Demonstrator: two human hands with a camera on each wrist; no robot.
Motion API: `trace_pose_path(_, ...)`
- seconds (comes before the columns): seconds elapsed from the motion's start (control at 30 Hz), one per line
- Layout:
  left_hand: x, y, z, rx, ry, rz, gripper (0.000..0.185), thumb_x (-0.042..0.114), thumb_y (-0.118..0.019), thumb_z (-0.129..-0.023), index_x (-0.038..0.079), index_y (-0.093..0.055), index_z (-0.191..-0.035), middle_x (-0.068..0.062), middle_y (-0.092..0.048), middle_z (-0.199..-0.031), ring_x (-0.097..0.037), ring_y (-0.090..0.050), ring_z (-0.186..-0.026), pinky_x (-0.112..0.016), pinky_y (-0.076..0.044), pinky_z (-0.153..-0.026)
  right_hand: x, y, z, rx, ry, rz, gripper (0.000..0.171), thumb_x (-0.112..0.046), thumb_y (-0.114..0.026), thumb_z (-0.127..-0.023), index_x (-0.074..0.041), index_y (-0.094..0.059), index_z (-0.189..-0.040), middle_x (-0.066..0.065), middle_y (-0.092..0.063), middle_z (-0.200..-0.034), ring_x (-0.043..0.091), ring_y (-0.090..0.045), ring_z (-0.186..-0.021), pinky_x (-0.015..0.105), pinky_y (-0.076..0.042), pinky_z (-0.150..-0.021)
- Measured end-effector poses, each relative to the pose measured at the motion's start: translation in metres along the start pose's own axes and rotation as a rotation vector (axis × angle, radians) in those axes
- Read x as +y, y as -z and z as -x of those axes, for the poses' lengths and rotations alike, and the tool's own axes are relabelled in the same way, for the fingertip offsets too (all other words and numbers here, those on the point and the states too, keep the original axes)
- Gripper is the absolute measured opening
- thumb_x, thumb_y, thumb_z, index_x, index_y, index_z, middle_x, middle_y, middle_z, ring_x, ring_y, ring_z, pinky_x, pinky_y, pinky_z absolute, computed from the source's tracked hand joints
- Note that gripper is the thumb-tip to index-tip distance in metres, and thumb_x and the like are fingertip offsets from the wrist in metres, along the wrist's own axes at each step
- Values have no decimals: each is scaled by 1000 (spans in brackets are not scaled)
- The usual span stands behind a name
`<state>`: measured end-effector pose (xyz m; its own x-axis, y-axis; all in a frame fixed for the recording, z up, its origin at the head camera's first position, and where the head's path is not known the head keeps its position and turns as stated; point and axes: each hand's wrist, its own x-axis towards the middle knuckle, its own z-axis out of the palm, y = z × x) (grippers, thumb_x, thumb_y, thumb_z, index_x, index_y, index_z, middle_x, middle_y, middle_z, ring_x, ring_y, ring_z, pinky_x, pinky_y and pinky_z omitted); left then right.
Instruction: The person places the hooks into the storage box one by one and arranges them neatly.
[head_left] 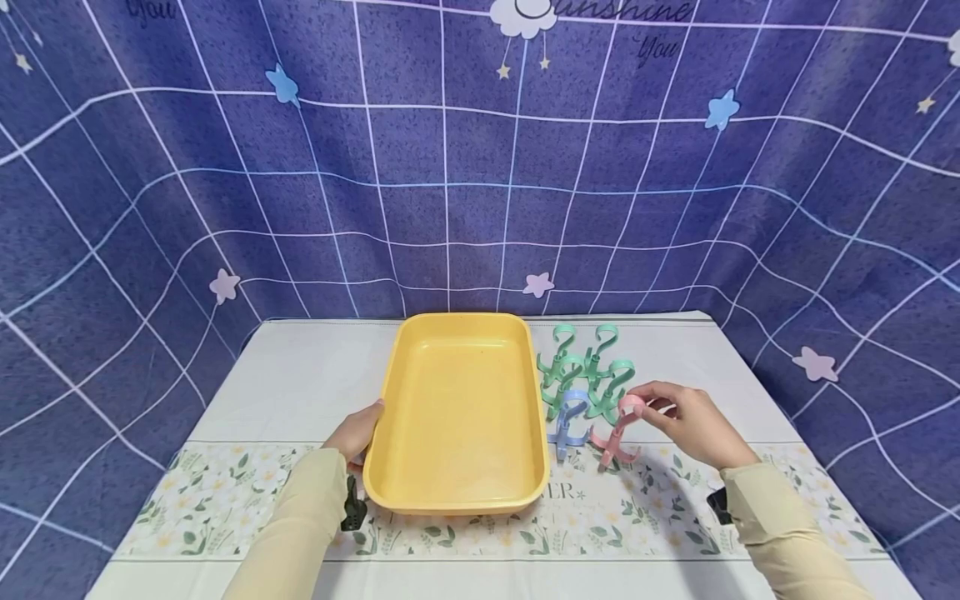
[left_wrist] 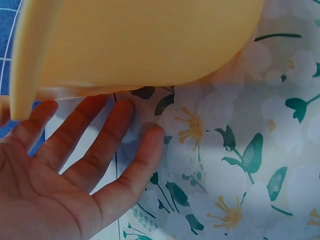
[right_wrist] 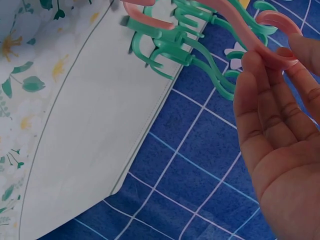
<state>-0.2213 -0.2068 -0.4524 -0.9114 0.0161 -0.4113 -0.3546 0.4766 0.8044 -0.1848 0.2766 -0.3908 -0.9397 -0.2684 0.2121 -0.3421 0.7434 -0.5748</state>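
On the table [head_left: 300,375], just right of the tray [head_left: 459,412], stands one pink hook [head_left: 617,433]. Its round loop is at the top and its little legs are on the cloth, so it stands up tall and leans a bit to the right. The right hand [head_left: 690,425] pinches the loop between thumb and fingertips [right_wrist: 262,67].

Just left of the pink one is one blue hook [head_left: 566,421], standing up too. Behind them is a bunch of green hooks [head_left: 585,367]. I count about four, with their loops up, but they are tangled, so I cannot be sure.

One yellow tray lies in the middle of the table. Its long side runs away from the person. The left hand [head_left: 356,433] touches the tray's left rim with straight, spread fingers [left_wrist: 90,145], flat beside the tray's edge.

One white cloth with flowers covers the table. One blue curtain [head_left: 225,167] with stars hangs behind.
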Motion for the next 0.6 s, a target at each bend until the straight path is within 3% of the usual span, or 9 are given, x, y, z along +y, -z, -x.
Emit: trace_pose_path(0.6, -1, -1, -1, 1, 7, 13, 67, 52, -26, -109, 1, -42, -149, -17, -63, -97, -24, -66, -78, -45, -58, -67, -9, 16, 0, 51, 67, 36, 15, -13, -69, -99, -10, -75, -113, 2, -74, -103, 15, -68, -84, 30, -56, -73)
